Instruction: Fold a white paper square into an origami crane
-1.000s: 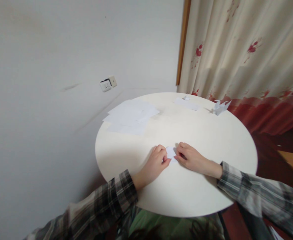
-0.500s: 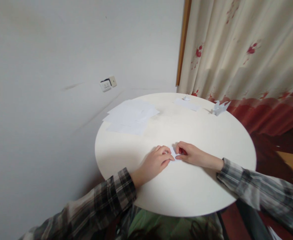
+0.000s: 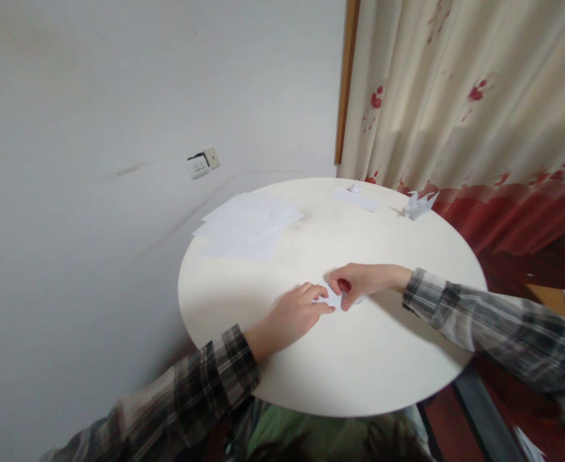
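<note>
A small piece of white paper lies on the round white table, between my two hands. My left hand rests at its left side, with bent fingers and thumb holding it down. From the right, my right hand arches over the paper, its thumb and curled fingers on it at two spots. Part of the paper shows beyond the right thumb. The fingers cover much of the sheet, so its folds cannot be made out.
Loose white sheets overlap at the table's back left. Toward the back right stand a folded paper crane and a smaller folded paper piece by a paper strip. A wall with a socket borders the left; a curtain hangs behind.
My right hand has risen a little and turned over the paper, its fingers shifting left. My left hand stays nearly in place, its thumb and fingers slightly more spread. The view has shifted slightly.
</note>
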The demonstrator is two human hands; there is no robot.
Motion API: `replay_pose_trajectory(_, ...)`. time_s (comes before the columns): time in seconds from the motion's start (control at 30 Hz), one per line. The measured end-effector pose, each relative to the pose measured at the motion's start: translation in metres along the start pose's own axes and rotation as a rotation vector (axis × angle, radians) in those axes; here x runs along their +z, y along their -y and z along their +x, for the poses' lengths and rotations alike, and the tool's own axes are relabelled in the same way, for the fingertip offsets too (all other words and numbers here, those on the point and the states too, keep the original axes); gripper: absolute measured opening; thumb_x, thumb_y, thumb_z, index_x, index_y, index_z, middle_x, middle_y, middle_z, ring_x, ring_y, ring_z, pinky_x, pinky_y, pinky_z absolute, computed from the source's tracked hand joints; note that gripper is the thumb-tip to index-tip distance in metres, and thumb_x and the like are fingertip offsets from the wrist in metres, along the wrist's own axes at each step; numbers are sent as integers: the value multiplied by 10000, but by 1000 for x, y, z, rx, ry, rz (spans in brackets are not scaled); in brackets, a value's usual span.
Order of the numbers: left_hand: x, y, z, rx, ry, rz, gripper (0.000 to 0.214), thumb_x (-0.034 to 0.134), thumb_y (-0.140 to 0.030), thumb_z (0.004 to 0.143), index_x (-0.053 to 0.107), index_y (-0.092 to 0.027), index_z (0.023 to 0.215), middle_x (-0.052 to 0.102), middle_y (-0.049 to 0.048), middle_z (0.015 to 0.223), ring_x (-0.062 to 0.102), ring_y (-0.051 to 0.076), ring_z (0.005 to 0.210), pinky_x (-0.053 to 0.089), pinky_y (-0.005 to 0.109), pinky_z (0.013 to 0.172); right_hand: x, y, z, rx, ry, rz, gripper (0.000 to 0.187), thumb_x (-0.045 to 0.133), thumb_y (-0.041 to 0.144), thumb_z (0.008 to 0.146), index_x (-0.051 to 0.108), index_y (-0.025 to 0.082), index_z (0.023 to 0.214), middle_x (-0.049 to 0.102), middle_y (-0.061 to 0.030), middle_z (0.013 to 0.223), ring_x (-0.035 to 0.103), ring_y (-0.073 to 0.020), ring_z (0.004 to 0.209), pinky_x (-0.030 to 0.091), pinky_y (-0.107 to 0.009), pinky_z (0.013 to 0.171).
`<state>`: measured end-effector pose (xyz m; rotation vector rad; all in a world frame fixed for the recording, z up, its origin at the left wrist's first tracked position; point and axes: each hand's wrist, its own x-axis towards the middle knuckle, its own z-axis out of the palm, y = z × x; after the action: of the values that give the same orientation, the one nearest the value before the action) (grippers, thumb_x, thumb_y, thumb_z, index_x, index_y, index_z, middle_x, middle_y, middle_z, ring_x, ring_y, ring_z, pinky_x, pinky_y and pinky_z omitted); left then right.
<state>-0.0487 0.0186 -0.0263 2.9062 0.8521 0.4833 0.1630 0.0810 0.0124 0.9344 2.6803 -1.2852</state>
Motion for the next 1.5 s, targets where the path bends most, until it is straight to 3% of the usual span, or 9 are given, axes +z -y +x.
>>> replay_pose_trajectory(0.23,-8,7,-2,98,62,-84,388,451,-58,774,595,-213,1100,526,81,1211,492,197,1072,417,352,930,-1,-19,-11,-49,-4,1,284,725,190,621,509,172,805,428,72,647,387,-64,574,300,-180,516)
replay_pose_trajectory(0.47,-20,9,-23,101,107,-72,430,445,-63,753,556,-180,1152,503,117,1271,467,219,1170,402,371,980,-2,-15,-10,-42,2,-12,296,725,168,614,484,176,786,441,73,646,400,-67,579,304,-186,527)
replay_pose_trajectory(0.73,-16,12,-32,90,81,-175,442,421,-41,731,564,-174,1127,481,100,1310,451,183,1206,383,362,1016,-4,-23,-13,-90,58,-20,320,703,123,628,503,177,871,448,64,705,417,-71,617,330,-180,554)
replay_pose_trajectory(0.93,-16,9,-35,95,40,-144,400,424,-57,752,549,-156,1119,520,105,1263,471,172,1180,384,332,1011,-4,-33,-17,-122,25,40,289,697,177,660,524,164,892,459,49,740,424,-71,634,347,-181,576)
replay_pose_trajectory(1.13,-16,-12,-24,25,6,94,400,451,-266,875,416,-198,1269,572,103,1092,522,234,1044,445,386,888,0,-12,-24,-80,-59,-5,288,710,246,659,530,166,869,473,52,707,430,-73,605,343,-187,550)
replay_pose_trajectory(1.27,-15,-13,-18,6,-10,172,281,382,-206,906,525,-187,1148,567,110,1005,540,223,935,465,356,785,-6,8,-21,-38,-10,31,252,653,334,728,557,145,865,528,30,683,471,-87,604,369,-205,552)
replay_pose_trajectory(1.4,-20,2,-16,88,15,138,284,354,-177,925,537,-193,1142,558,96,1066,515,205,1002,441,329,831,-10,21,-2,-152,-243,5,221,560,291,810,565,144,975,590,-42,899,527,-114,781,429,-242,683)
replay_pose_trajectory(1.5,-27,16,-12,143,-10,131,258,378,-187,924,579,-209,1085,567,83,1065,514,190,999,423,325,844,-6,21,11,-334,-243,-125,200,498,142,825,595,164,999,596,-56,1009,532,-126,926,416,-291,842)
